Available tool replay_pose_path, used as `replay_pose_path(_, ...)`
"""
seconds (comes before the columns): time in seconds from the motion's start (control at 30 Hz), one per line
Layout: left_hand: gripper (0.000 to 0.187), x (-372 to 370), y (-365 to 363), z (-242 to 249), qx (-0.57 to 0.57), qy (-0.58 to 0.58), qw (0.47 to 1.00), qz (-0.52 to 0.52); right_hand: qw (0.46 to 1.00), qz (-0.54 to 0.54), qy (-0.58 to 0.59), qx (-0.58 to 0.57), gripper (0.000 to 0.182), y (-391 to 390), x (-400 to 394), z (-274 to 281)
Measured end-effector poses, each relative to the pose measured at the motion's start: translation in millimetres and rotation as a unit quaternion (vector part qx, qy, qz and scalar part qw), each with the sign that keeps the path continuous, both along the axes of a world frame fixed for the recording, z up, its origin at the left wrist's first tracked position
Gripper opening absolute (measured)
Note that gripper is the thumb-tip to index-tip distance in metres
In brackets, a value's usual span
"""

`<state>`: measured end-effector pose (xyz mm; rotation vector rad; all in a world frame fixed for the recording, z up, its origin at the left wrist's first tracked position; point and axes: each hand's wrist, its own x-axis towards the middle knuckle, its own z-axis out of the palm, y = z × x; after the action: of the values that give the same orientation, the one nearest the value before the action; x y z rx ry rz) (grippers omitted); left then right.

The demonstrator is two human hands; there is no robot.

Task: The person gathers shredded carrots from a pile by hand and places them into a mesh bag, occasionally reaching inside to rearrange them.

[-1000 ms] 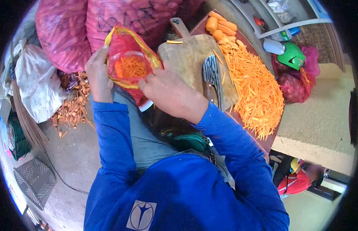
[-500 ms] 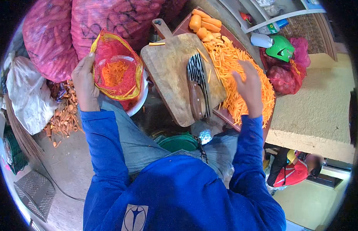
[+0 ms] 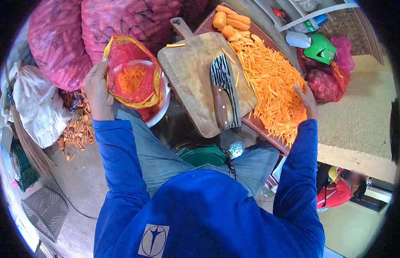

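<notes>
My left hand [image 3: 99, 88] is closed on the yellow-edged rim of a red mesh bag [image 3: 155, 73], holding its mouth wide. Cut carrot strips [image 3: 132, 79] lie inside it, and a white basin [image 3: 164, 101] shows beneath. At the right edge of a large heap of carrot sticks [image 3: 273, 81], my right hand [image 3: 308, 101] is open, thumb apart from the fingers, against the pile; part of it is hidden. Between my hands a wooden cutting board [image 3: 189, 81] lies tilted, with a knife [image 3: 221, 92] with a black-and-white striped blade and brown handle resting on it.
Peeled whole carrots [image 3: 237, 20] sit at the far end of the reddish table [image 3: 262, 131]. Large pink mesh sacks [image 3: 127, 26] stand at the back left, near peelings [image 3: 79, 124]. A green helmet [image 3: 321, 49] lies right. Another person [image 3: 337, 191] is at lower right.
My right hand has come down from above the carrot heap to its right edge. My left hand keeps hold of the bag's rim. The view has shifted slightly.
</notes>
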<state>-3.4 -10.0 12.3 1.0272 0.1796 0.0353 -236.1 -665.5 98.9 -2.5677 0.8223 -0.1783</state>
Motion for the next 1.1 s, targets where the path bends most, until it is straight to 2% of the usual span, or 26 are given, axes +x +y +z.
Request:
replay_pose_path(0.07, 0.019, -1, -1, 2, 0.015, -0.006, 1.000, 0.010, 0.991, 0.014, 0.104, -0.087, 0.107, -7, 2, -13)
replay_pose_path(0.13, 0.020, 0, -3, 2, 0.007, -0.006, 1.000, 0.003, 0.991, -0.013, 0.090, -0.100, 0.112, -2, -2, -19)
replay_pose_path(0.2, 0.020, 1, -4, 2, 0.002, -0.005, 1.000, 0.000, 0.991, -0.006, 0.035, -0.131, 0.094, 1, -2, -28)
replay_pose_path(0.23, 0.021, 1, -3, 2, 0.016, 0.005, 1.000, -0.005, 0.991, -0.006, 0.035, -0.129, 0.094, 5, -3, -28)
replay_pose_path(0.3, 0.022, 3, -3, 0, 0.032, 0.016, 0.999, -0.008, 0.996, -0.019, -0.048, -0.078, 0.073, 13, -9, -28)
replay_pose_path(0.33, 0.022, 5, -3, -3, 0.028, 0.006, 1.000, -0.004, 0.996, -0.017, -0.049, -0.076, 0.073, 18, -12, -29)
replay_pose_path(0.4, 0.023, 4, -1, -3, 0.027, -0.003, 1.000, 0.002, 0.990, -0.049, -0.071, -0.114, 0.060, 25, -18, -29)
replay_pose_path(0.47, 0.023, 2, -2, 0, -0.002, -0.003, 1.000, -0.014, 0.990, -0.049, -0.094, -0.089, 0.054, 30, -22, -29)
replay_pose_path(0.57, 0.023, 0, -3, 4, 0.013, -0.004, 1.000, -0.005, 0.990, -0.083, -0.095, -0.070, 0.044, 55, -26, -18)
replay_pose_path(0.63, 0.023, 2, -1, -1, 0.017, -0.005, 1.000, -0.007, 0.974, -0.064, -0.214, 0.047, 0.033, 60, -31, -19)
replay_pose_path(0.73, 0.024, 5, 3, -8, 0.017, -0.009, 1.000, -0.016, 0.960, -0.077, -0.255, 0.082, 0.028, 48, -37, -22)
replay_pose_path(0.77, 0.024, 6, 4, -10, 0.013, -0.012, 1.000, -0.021, 0.960, -0.077, -0.256, 0.081, 0.028, 41, -39, -23)
replay_pose_path(0.83, 0.022, 3, 0, -2, -0.005, -0.007, 1.000, -0.020, 0.929, -0.091, -0.312, 0.176, 0.027, 32, -43, -21)
replay_pose_path(0.87, 0.021, 2, -1, 0, -0.022, -0.001, 1.000, -0.019, 0.929, -0.090, -0.312, 0.174, 0.027, 26, -45, -17)
replay_pose_path(0.93, 0.021, 2, 0, -1, -0.018, -0.001, 1.000, -0.015, 0.898, -0.137, -0.342, 0.239, 0.028, 17, -48, -9)
replay_pose_path(1.1, 0.021, 4, 3, -4, 0.015, 0.005, 1.000, 0.004, 0.871, -0.153, -0.374, 0.277, 0.023, 20, -40, 20)
